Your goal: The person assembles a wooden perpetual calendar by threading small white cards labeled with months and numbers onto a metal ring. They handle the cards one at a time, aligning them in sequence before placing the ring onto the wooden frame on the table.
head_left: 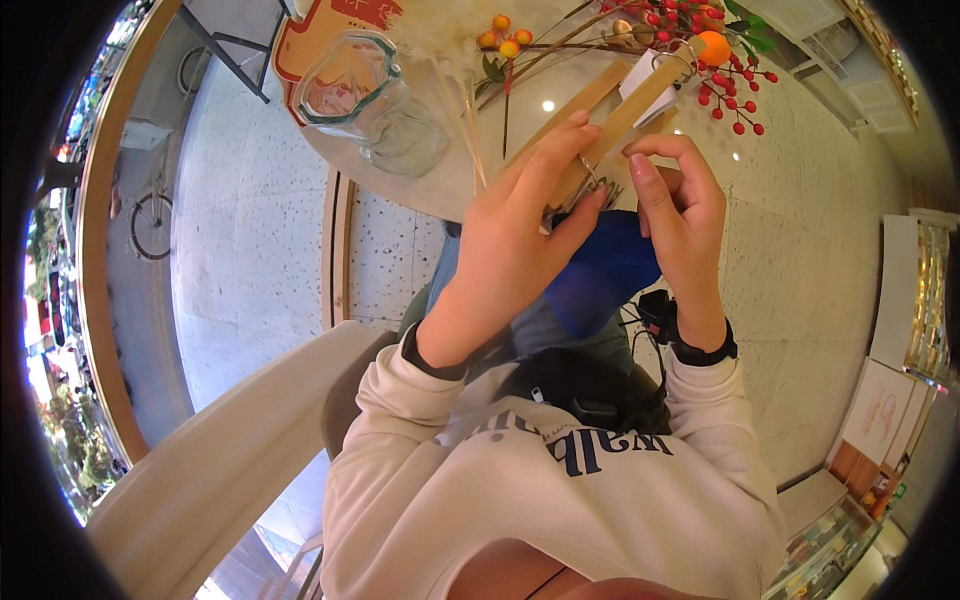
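My left hand point(515, 230) reaches over the near edge of the table. Its fingers lie against a tan strip point(625, 118), and a thin metal ring point(590, 170) shows between them and the thumb. Beside the thumb tip is a cluster of small metal pieces point(608, 190), too small to name. My right hand point(682, 205) is just to the right, its fingers curled and the index and thumb tips close together; whatever they pinch, if anything, cannot be made out. White paper point(648, 92) lies among the tan strips, with a larger metal ring point(675, 62) at their far end.
A clear glass vase point(395, 120) stands on the round table point(455, 190), left of my hands, by an orange-red printed mat point(290, 75). Branches with red berries point(735, 95) and orange fruits point(712, 48) lie at the back. Dark blue cloth point(600, 275) is below my hands.
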